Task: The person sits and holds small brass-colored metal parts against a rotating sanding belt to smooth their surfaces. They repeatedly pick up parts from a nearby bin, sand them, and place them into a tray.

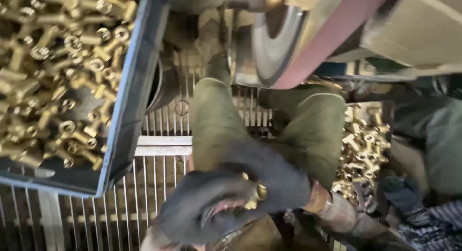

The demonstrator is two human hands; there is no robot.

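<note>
Both grips are closed round one brass fitting (pixel 256 192), low in the middle of my view. The left grip (pixel 202 210), in a dark glove, cups it from below. The right grip (pixel 276 179), gloved the same way, curls over it from the right, with the wrist running off toward the lower right corner. Only a short yellow end of the fitting shows between the gloves; the rest is hidden, so I cannot tell its full shape.

Just beyond the gloves I see two rounded shapes in green cloth (pixel 216 121), probably my knees, though I cannot be certain. Under them runs a metal grating (pixel 144 193) of thin bars. Above, at the top of the picture, sits a grey wheel (pixel 269 44) carrying a reddish abrasive belt (pixel 332 34). The fitting is well apart from the belt and touches nothing but the gloves.

To the left a blue crate (pixel 126 111) is heaped with brass fittings (pixel 57 78) of the same kind, piled nearly to its rim. To the right, past the green cloth, lies a smaller heap of brass pieces (pixel 363 145), with dark and striped cloth (pixel 433 222) below it.

As I judge it, the work is partway through: one piece is in hand and off the belt, the crate at left is nearly full, and the heap at right is much smaller. Which pile is finished I cannot tell from here.
</note>
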